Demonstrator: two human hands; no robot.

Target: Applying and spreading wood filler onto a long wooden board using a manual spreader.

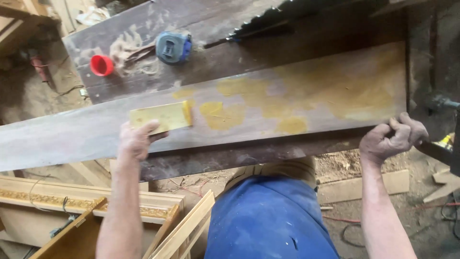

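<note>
Yellow with glue, a flat wooden scraper [160,117] is pinched in the left hand [136,139] and lies on the long plank [72,134] near its front edge, beside wet glue patches [225,115]. The right hand [393,139] curls shut around the plank's right front corner. Behind, on the workbench [143,24], sit a tape measure [173,47] and a red cap [101,65].

The plank [268,103] runs out past the left edge, so its far end is unseen, and its near edge hides under the right hand [390,139]. The left hand [136,139] covers the near corner of the yellow spreader [160,116]. The saw blade [282,14] is cut off at the top, its handle out of view.
</note>
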